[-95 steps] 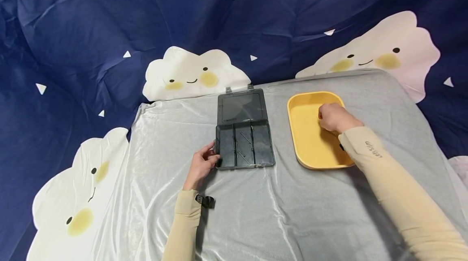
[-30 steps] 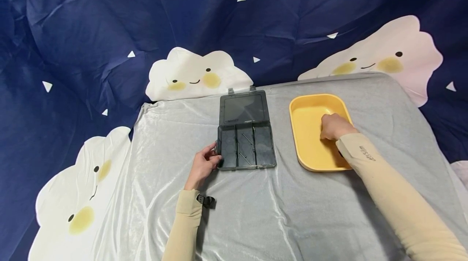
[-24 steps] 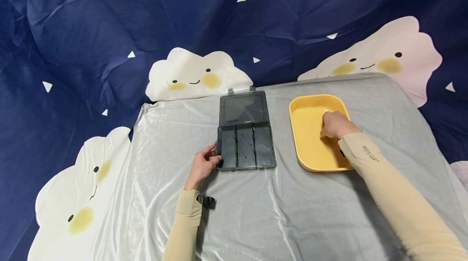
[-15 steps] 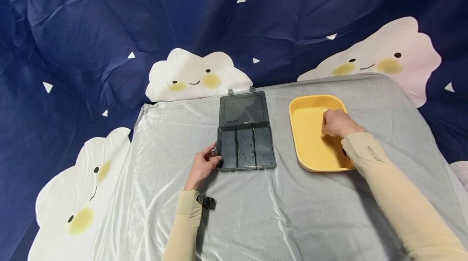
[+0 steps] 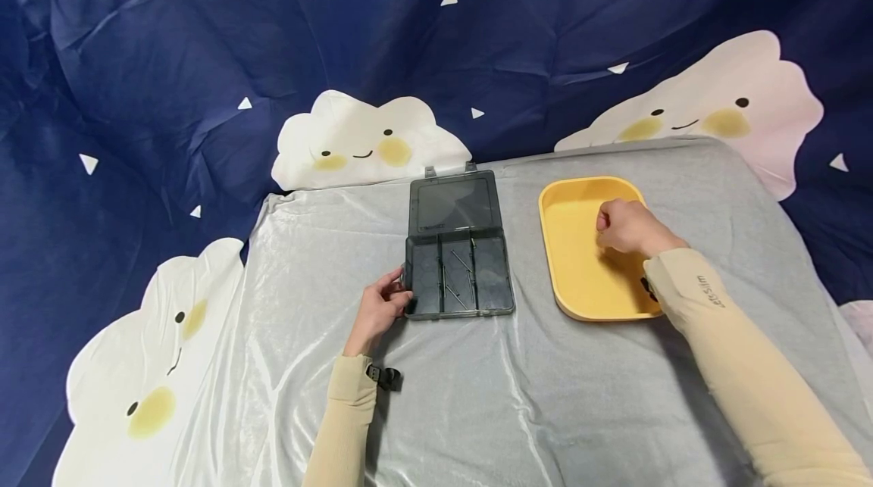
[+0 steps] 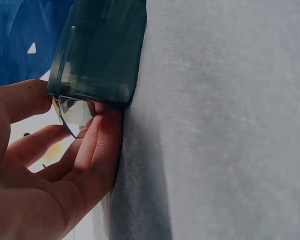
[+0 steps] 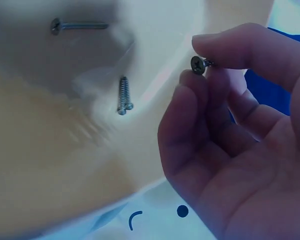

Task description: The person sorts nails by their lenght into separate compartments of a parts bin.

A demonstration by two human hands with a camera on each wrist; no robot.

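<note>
Over the yellow tray (image 5: 569, 282), my right hand (image 5: 634, 228) is raised with curled fingers. The right wrist view shows its thumb and fingers (image 7: 182, 107) pinching a screw (image 7: 198, 65) near its head. Below in the tray lie a long screw (image 7: 82, 25) and smaller screws (image 7: 123, 95) side by side. My left hand (image 5: 378, 309) holds the left edge of the dark box (image 5: 423, 275), thumb on its rim, other fingers against its side in the left wrist view. The box stands with its lid (image 5: 453, 201) laid back; several screws (image 5: 453, 295) lie in its middle compartment.
A grey cloth (image 5: 443, 411) covers the table under the box and tray. Behind it hangs a dark blue sheet (image 5: 382, 25) with white clouds and triangles. A black strap (image 5: 385, 376) is at the left wrist.
My right hand has lifted slightly and turned within the tray, and its sleeve has shifted a little to the right. My left hand and the box have stayed in place.
</note>
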